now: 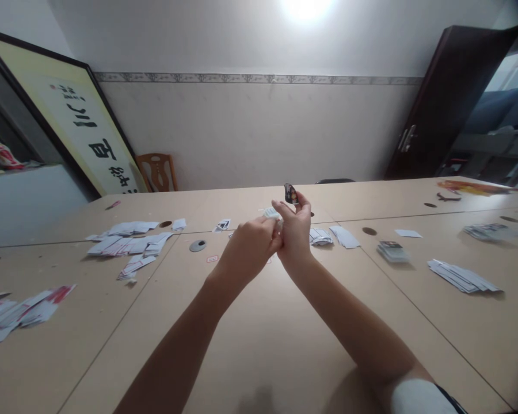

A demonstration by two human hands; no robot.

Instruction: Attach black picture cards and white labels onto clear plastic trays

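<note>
In the head view my two hands meet above the middle of the table. My right hand (297,227) pinches a small dark printed card (290,194), slightly curved, between thumb and fingers, holding it up. My left hand (255,238) is closed and presses against the right one. A pale, partly see-through piece (271,213) sticks out above the left fingers; its kind is unclear, and the fingers cover its lower part. Just right of my hands lies a stack of white paper slips (320,236).
White and red-marked slips (132,244) lie spread on the left, with another heap (21,310) nearer. To the right are a stack of cards (392,251), a fan of white slips (464,277) and more cards (487,232). A grey round disc (197,246) lies left of my hands.
</note>
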